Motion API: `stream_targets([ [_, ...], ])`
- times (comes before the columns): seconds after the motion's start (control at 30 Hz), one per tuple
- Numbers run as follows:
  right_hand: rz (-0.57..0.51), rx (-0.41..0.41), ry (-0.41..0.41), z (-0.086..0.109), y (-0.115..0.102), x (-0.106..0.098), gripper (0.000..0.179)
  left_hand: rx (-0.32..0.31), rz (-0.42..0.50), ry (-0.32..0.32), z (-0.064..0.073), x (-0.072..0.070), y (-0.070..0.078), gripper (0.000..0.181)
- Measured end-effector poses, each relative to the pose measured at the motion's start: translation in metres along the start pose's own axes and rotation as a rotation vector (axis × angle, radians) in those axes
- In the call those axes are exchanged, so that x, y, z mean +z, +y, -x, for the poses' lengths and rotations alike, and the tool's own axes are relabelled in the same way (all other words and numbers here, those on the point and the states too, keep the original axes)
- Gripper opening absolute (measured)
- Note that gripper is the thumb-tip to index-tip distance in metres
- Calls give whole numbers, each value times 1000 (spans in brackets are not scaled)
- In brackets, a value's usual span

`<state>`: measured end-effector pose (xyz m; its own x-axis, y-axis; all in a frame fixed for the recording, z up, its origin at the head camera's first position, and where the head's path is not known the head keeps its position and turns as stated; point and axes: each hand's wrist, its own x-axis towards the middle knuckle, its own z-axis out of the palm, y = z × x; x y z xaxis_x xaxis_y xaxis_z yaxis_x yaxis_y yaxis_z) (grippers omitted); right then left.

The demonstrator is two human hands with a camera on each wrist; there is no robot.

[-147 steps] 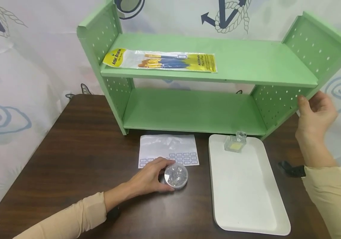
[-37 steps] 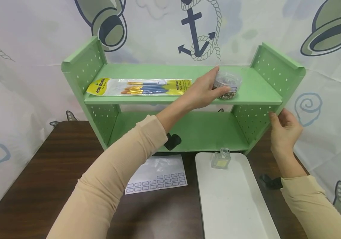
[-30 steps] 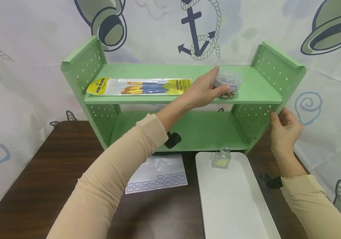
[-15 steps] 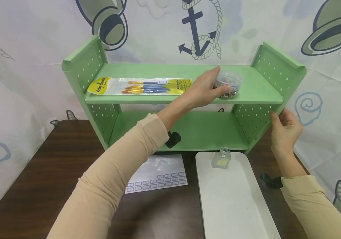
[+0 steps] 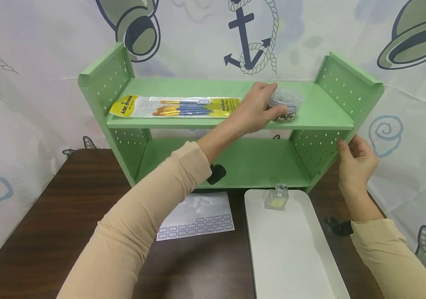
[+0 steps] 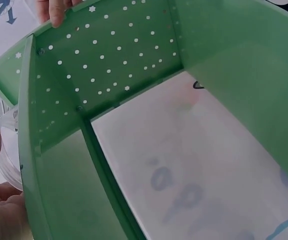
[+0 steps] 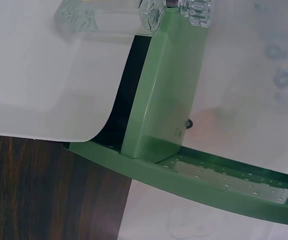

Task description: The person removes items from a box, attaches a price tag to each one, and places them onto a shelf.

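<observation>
On the upper level of a green two-tier metal shelf (image 5: 317, 121), my left hand (image 5: 254, 109) holds a clear round plastic jar (image 5: 287, 104), thumb in front and fingers behind. Small brownish and silvery pieces show inside the jar, which has a small label on its side. In the left wrist view the jar (image 6: 6, 142) appears beyond the green shelf edge. My right hand (image 5: 358, 162) grips the front edge of the shelf's right side panel, thumb on the inner face. A pack of artist brushes (image 5: 183, 108) lies flat left of the jar.
A white tray (image 5: 295, 249) lies before the shelf, with a square glass bottle (image 5: 276, 199) at its far end. Left of it, a sheet of labels (image 5: 205, 211) rests on the dark wooden table (image 5: 67, 224), partly behind my left sleeve. A patterned cloth (image 5: 198, 41) hangs behind.
Since the earliest frame, my left hand has carried the jar from the table up onto the upper shelf. Over the last second both hands have stayed almost still. My right hand keeps its grip.
</observation>
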<state>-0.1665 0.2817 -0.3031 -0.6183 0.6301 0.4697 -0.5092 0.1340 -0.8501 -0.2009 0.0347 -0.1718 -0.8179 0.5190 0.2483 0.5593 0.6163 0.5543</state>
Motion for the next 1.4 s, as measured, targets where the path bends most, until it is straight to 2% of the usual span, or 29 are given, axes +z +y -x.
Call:
stream_targets([
  [0.33, -6, 47, 6, 0, -2, 2, 24, 4, 11, 28, 2, 1, -1, 71],
  [0.6, -45, 92, -36, 0, -4, 0, 27, 82, 34, 126, 16, 1, -1, 73],
  [0.73, -59, 113, -41, -1, -3, -3, 28, 185, 111, 221, 31, 1, 0, 67],
  [0.83, -86, 138, -33, 0, -3, -6, 29, 275, 225, 274, 48, 5, -2, 62],
  [0.93, -89, 154, -21, 1, -5, -13, 27, 344, 354, 288, 67, 14, -6, 56],
  [1.03, -102, 149, -15, 3, -7, -23, 25, 378, 462, 277, 84, 28, -12, 50],
  [1.17, -153, 127, -13, 6, -9, -39, 23, 323, 569, 214, 103, 47, -24, 46],
  [1.3, -120, 120, -49, 18, -6, -48, 22, 204, 611, 157, 120, 64, -44, 45],
  [1.4, -79, 159, -132, 31, 3, -48, 22, 95, 621, 140, 134, 74, -64, 45],
])
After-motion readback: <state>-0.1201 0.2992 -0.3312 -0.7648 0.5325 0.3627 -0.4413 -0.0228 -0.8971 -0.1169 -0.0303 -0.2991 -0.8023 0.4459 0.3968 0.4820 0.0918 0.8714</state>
